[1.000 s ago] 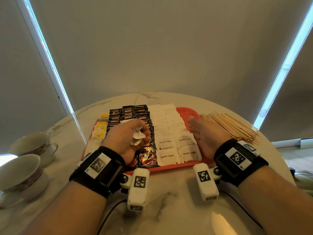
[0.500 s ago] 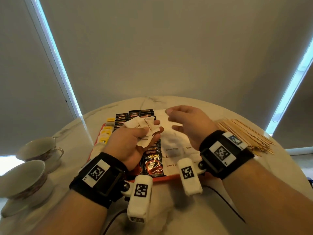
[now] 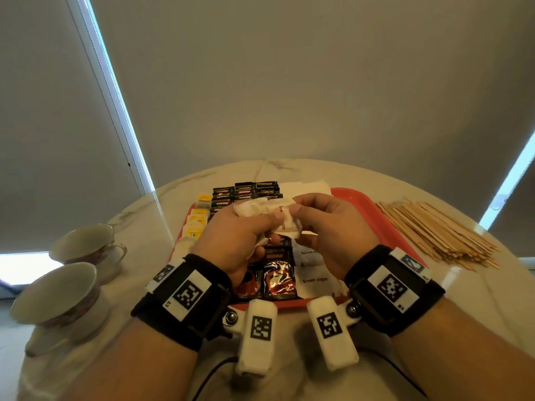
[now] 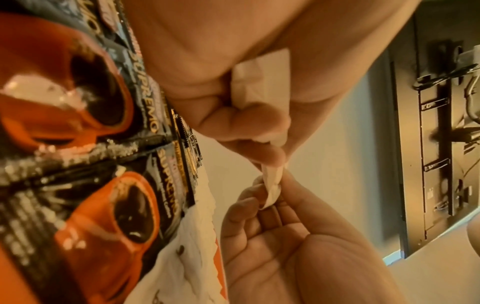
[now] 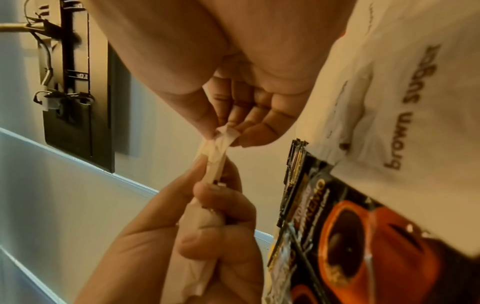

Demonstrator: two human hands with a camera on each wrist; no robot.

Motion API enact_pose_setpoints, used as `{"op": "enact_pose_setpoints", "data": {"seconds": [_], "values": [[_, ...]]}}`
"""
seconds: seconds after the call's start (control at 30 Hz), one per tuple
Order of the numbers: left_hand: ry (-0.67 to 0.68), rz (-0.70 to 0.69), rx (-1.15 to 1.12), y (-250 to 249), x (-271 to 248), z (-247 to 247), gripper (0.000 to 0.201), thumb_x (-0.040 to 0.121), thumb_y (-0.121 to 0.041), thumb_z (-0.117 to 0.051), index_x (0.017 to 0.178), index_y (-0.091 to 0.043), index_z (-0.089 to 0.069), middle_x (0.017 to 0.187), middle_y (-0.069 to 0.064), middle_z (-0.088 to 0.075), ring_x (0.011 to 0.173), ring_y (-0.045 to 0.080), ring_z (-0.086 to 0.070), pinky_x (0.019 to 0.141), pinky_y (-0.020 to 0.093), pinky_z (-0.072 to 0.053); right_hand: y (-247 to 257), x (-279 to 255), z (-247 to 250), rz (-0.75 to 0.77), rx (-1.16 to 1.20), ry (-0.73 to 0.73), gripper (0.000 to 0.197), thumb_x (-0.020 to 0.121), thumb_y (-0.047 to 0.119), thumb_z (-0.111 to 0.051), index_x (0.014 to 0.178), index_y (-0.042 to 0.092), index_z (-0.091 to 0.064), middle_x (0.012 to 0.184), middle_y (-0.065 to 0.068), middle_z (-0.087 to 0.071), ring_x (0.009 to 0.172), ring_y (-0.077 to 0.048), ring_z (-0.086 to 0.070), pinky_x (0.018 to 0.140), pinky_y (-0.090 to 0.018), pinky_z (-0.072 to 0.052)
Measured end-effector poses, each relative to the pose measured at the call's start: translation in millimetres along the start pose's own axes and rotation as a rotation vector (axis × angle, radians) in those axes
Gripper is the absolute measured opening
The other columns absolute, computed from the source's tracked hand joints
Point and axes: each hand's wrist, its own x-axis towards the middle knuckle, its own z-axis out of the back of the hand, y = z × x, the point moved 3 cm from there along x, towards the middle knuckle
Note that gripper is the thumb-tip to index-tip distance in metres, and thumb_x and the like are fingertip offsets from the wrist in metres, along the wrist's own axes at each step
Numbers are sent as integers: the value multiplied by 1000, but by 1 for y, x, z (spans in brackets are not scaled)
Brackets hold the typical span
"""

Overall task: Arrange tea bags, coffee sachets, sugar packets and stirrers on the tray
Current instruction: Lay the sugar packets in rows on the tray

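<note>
Above the red tray [image 3: 364, 204] my left hand [image 3: 240, 238] grips a bunch of white brown sugar packets [image 3: 254, 208]. My right hand [image 3: 321, 224] pinches the edge of one packet [image 3: 285, 224] from that bunch between thumb and fingers. The pinch shows in the left wrist view [image 4: 270, 189] and the right wrist view [image 5: 221, 142]. Rows of black coffee sachets [image 3: 278, 276], white sugar packets [image 3: 315, 280] and yellow tea bags [image 3: 197, 224] lie on the tray. A heap of wooden stirrers [image 3: 434, 230] lies on the table right of the tray.
Two teacups on saucers [image 3: 66, 290] stand at the table's left edge. The round marble table [image 3: 289, 377] carries everything; a cable [image 3: 208, 380] runs near its front edge. Grey blinds hang behind.
My right hand left the tray's right side, rose and came over to the left hand, where it now pinches a sugar packet. The left hand lifted its bunch higher.
</note>
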Motion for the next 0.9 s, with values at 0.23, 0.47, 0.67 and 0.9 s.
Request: {"op": "enact_pose_setpoints", "data": {"seconds": [0.23, 0.47, 0.67, 0.9], "values": [[-17, 14, -10, 0, 1, -1, 22, 91, -10, -77, 113, -10, -72, 76, 2, -74, 59, 8, -63, 42, 18, -42, -4, 1, 7, 10, -151, 75, 15, 90, 14, -74, 103, 8, -73, 87, -2, -76, 73, -9, -67, 63, -25, -55], [23, 32, 80, 1, -2, -3, 15, 94, -16, -74, 109, -15, -72, 90, 7, -79, 59, 9, -63, 44, 18, -43, -6, 2, 8, 35, -120, 53, 11, 95, 7, -65, 101, 10, -74, 86, -6, -73, 73, -17, -64, 61, -28, -52], [-33, -56, 137, 1, 1, -1, 13, 96, -24, -75, 107, -17, -73, 93, 9, -79, 58, 7, -61, 45, 19, -44, -1, 0, 12, 81, -167, -13, 3, 89, 15, -75, 91, 13, -77, 85, -14, -73, 73, -27, -57, 60, -30, -48], [-82, -88, 84, -3, -1, -2, 13, 96, -25, -75, 105, -16, -74, 84, 6, -78, 56, 8, -59, 44, 20, -42, 8, -2, 17, 35, -298, 38, 7, 88, 11, -76, 94, 8, -77, 87, -11, -75, 73, -16, -64, 66, -28, -57]]}}
